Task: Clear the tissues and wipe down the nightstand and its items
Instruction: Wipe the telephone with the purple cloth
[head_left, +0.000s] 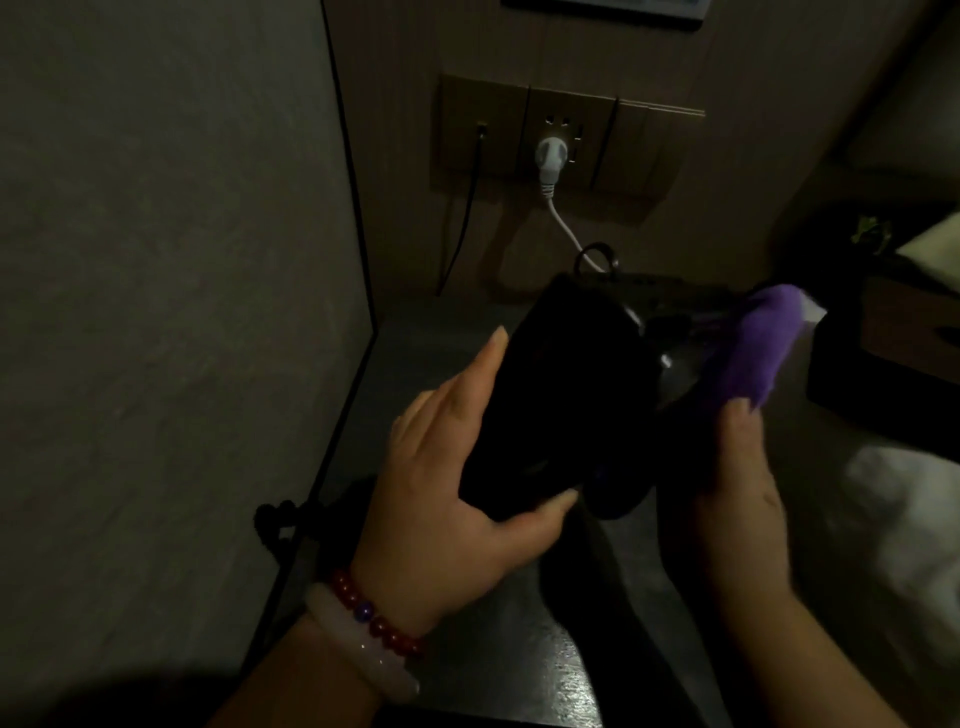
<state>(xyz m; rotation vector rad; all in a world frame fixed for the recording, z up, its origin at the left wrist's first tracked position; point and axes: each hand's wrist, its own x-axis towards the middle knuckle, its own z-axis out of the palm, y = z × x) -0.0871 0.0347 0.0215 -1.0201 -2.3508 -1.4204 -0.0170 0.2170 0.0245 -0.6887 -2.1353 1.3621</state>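
My left hand grips a flat black object, lifted and tilted above the dark nightstand top; thumb and fingers curl round its lower edge. My right hand holds a purple cloth just right of the black object, close to its upper right side. A white crumpled tissue lies at the right edge, partly cut off. Dim light hides what lies under the black object.
A wall socket panel carries a white plug whose cable runs down behind the black object. A black cable hangs at its left. A tissue box stands at right. The grey wall bounds the left.
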